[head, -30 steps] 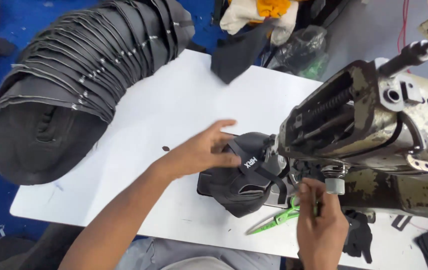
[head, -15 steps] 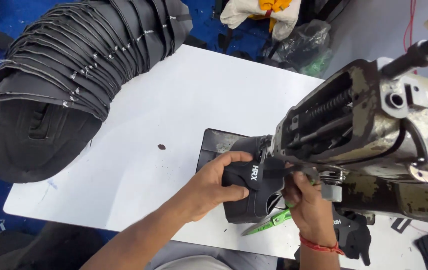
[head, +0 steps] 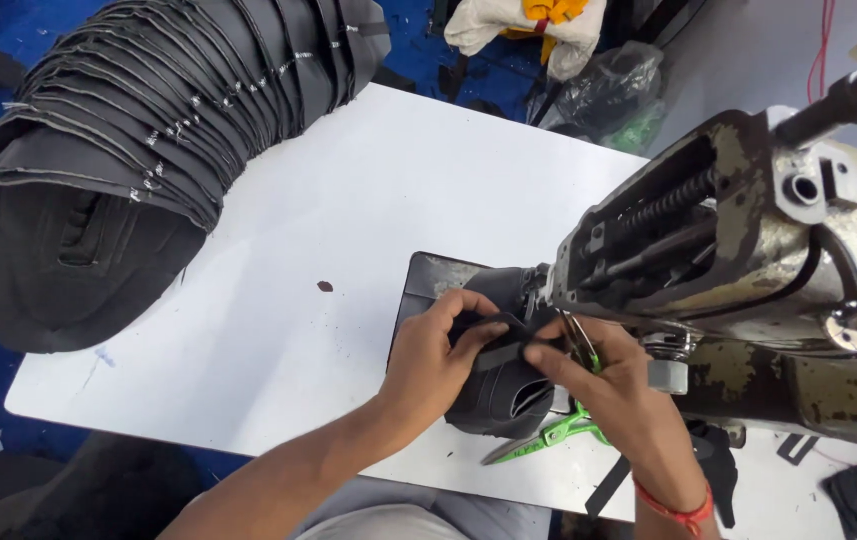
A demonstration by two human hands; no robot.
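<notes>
A black shoe upper (head: 504, 395) sits on the post under the head of a worn sewing machine (head: 749, 250). My left hand (head: 439, 355) grips the upper's left side, fingers curled over its top edge. My right hand (head: 614, 385) pinches a black strap (head: 509, 350) across the upper, right below the needle area. Green-handled snips (head: 549, 435) hang from my right hand, blades pointing left over the table. A red thread band circles my right wrist.
A long curved stack of black shoe uppers (head: 139, 150) lies on the white table (head: 329, 220) at the left. A dark metal plate (head: 429, 280) lies beside the machine. Bags and cloth (head: 549, 30) sit beyond the table's far edge.
My hands have closed in on the upper from both sides. The right hand rose to pinch the strap on top, and the left fingers shifted onto the top edge.
</notes>
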